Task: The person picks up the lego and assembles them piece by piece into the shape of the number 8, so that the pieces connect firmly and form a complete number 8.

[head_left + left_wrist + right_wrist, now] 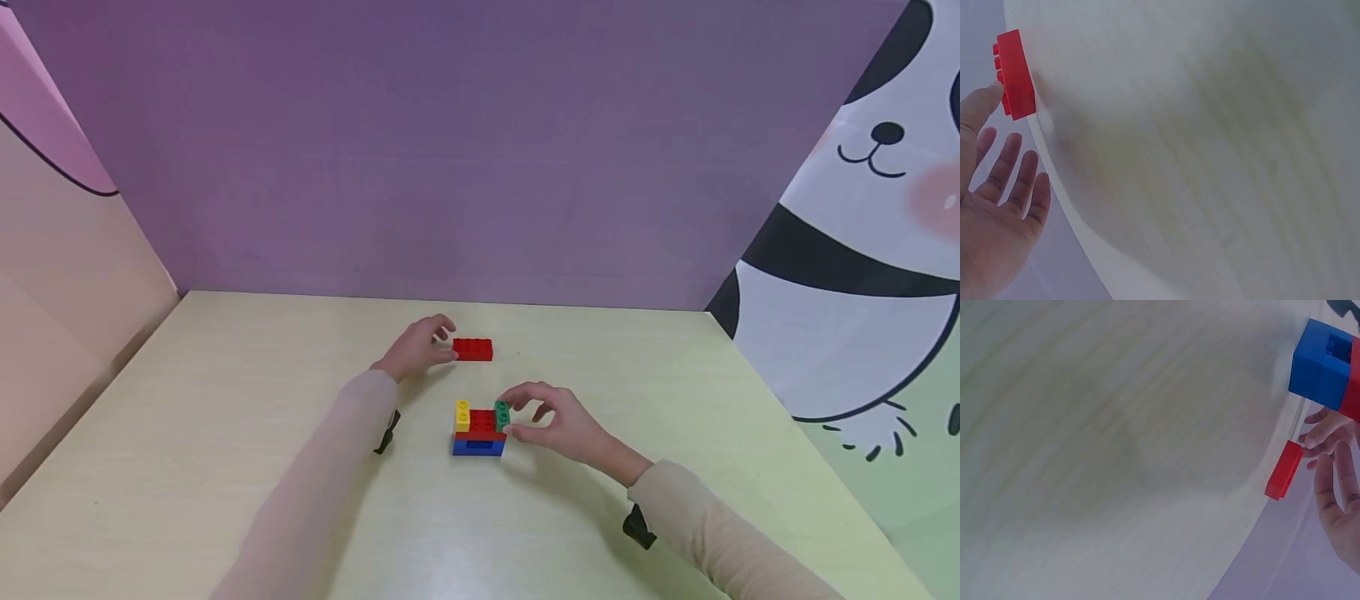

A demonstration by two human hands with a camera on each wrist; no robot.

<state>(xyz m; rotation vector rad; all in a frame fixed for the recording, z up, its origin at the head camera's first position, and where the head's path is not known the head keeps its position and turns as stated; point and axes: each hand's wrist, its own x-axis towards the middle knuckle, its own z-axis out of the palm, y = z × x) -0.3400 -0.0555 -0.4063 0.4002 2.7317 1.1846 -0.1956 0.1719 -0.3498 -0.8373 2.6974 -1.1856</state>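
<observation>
A small stack of bricks stands on the table: a blue base (478,449), a red brick (482,423) above it, a yellow brick (462,416) on the left end and a green brick (502,416) on the right end. My right hand (558,423) pinches the green brick between thumb and forefinger. Farther back lies a loose red brick (473,350). At its left end is my left hand (420,347), the thumb touching or very near it. In the left wrist view that hand's other fingers (1005,165) are loosely extended, away from the brick.
The pale wooden table (225,433) ends at a purple wall panel (450,158). A panda picture (847,333) covers the right side, and a pinkish wall (67,292) stands at the left.
</observation>
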